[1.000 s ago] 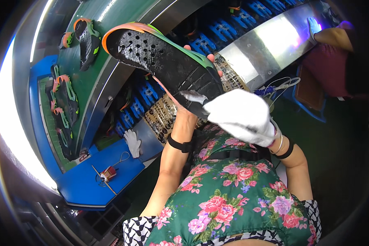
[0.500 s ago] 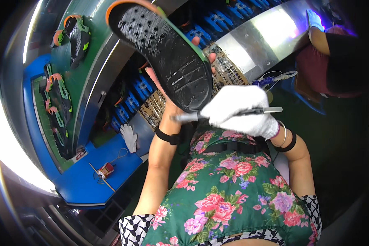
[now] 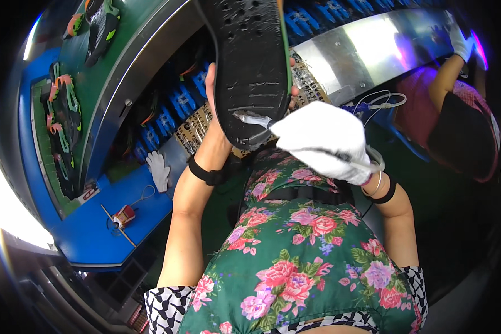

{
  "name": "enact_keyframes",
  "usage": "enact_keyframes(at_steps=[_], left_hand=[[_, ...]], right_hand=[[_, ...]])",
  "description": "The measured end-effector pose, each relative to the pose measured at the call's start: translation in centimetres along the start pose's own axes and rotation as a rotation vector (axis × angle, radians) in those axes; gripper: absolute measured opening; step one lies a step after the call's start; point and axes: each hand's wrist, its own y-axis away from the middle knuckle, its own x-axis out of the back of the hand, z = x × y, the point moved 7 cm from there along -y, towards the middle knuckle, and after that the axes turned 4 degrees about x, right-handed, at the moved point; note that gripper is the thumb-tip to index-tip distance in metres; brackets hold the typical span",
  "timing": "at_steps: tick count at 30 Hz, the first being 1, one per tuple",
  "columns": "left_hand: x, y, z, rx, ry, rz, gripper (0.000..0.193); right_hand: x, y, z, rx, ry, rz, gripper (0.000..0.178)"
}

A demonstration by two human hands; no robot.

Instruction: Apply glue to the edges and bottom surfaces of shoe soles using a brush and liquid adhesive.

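A shoe (image 3: 251, 67) is held with its black underside up; holes dot the forefoot and thin grooves cross the heel. The surface shines as if wet, and a green edge shows along its right side. My bare left hand (image 3: 211, 89) grips it from beneath, thumb on the left edge and fingertips on the right; the palm is hidden. My right hand (image 3: 323, 139), in a white knitted glove, is closed round a slim brush (image 3: 255, 119). The brush's pale tip touches the heel. Part of the handle shows below the glove.
Shoes with orange and green uppers lie on a green conveyor (image 3: 133, 50) at left. A blue table (image 3: 100, 239) carries a white glove (image 3: 158, 171) and a small red container (image 3: 123, 216). Blue racks and a metal-edged line run behind; another person's gloved hand (image 3: 459, 44) is far right.
The shoe has turned more upright in my left hand and shifted up in view. The brush tip has moved from beside the heel edge onto the heel. The other person's arm has moved.
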Motion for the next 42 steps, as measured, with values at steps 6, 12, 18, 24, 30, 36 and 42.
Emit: enact_keyframes(at_steps=[6,12,18,24,30,36,42], left_hand=[[1.3,-0.1,0.3,-0.038,-0.046,0.082,0.117],[3.5,-0.2,1.0,0.010,-0.147,0.173,0.102],[3.3,-0.3,1.8,0.090,0.024,0.335,0.064],[0.8,-0.1,1.6,0.142,-0.065,0.258,0.037],[0.9,-0.3,2.3,0.145,-0.223,0.379,0.033],[1.2,0.0,2.0,0.121,-0.179,0.424,0.031],[3.8,-1.0,2.1,-0.003,0.036,0.265,0.040]], right_hand=[[-1.6,0.6,-1.6,0.068,-0.090,-0.242,0.025],[0.0,-0.1,-1.1,0.133,0.072,-0.228,0.024],[-1.8,2.1,-1.3,0.188,0.174,-0.341,0.028],[0.4,0.0,-1.5,0.174,0.101,-0.346,0.031],[-1.0,1.8,-1.0,0.213,0.154,-0.403,0.028],[0.8,-0.2,-0.8,0.169,0.152,-0.303,0.034],[0.3,-0.3,0.7,-0.022,-0.257,-0.235,0.021]])
